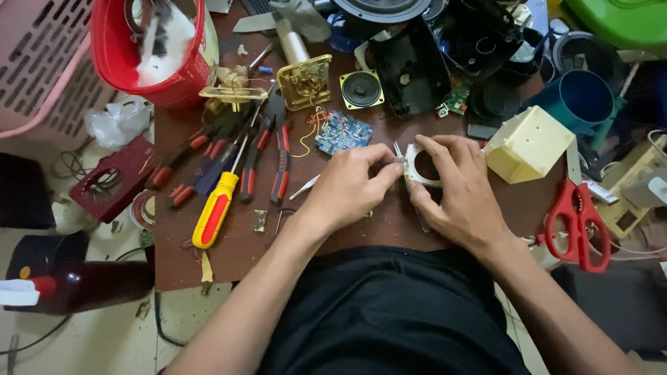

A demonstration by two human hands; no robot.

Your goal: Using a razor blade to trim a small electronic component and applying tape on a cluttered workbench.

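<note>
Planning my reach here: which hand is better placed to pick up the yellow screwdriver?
Probably the left hand. The yellow screwdriver lies on its side of the table, while the right hand is farther away and wraps the white ring.

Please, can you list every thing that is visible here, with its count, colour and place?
ring-shaped part: 1, white, held in both hands at table centre
screwdriver: 1, yellow and red handle, left of the hands
pliers: several, red and black handles, left part of table
circuit board: 1, blue, above the hands
speaker: 1, black with yellow frame, top centre
box: 1, cream, right of the hands
scissors: 1, red, right edge
bucket: 1, red, top left
table: 1, brown
left hand: grips the part
right hand: grips the part
</note>
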